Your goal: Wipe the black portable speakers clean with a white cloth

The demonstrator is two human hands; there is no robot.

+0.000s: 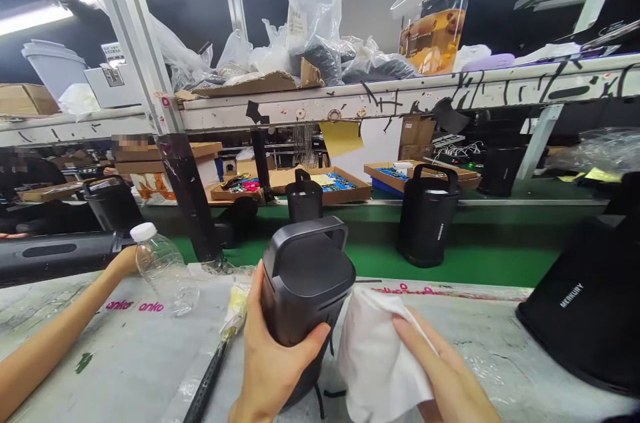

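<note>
A black portable speaker with a loop handle on top stands tilted in front of me. My left hand is wrapped round its body, thumb across the near side. In my right hand is a white cloth, pinched between thumb and fingers and hanging just right of the speaker. Whether the cloth touches the speaker I cannot tell. The speaker's lower part is partly hidden by my left hand. Short black strips lie on the table near its base.
A co-worker's arm reaches in from the left beside a clear plastic bottle. A black rod lies left of my hand. More black speakers stand on the green belt. A large black speaker is at right. A shelf crosses above.
</note>
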